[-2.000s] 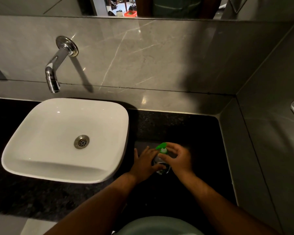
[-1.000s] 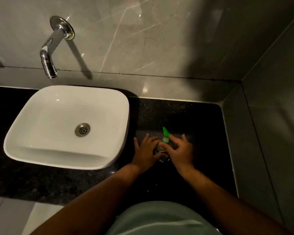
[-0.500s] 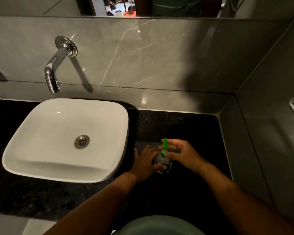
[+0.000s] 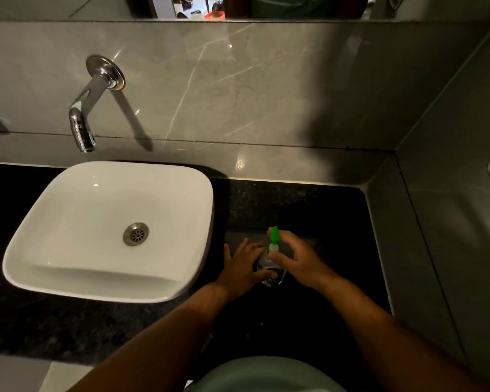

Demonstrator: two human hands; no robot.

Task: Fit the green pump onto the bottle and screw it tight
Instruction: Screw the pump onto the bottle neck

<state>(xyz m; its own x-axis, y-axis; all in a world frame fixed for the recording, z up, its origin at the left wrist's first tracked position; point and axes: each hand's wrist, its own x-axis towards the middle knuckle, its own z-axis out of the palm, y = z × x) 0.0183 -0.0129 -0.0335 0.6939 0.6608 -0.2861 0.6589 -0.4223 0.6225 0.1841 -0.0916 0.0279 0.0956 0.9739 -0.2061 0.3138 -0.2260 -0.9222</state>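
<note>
Two hands, left hand gripping one bottle, right hand gripping one green pump

I see bare black countertop behind and right of the bottle, up to the back wall and the side wall. Left, the white basin stands close beside my left hand, narrowing that passage

White basin, chrome spout above; black counter.
</note>
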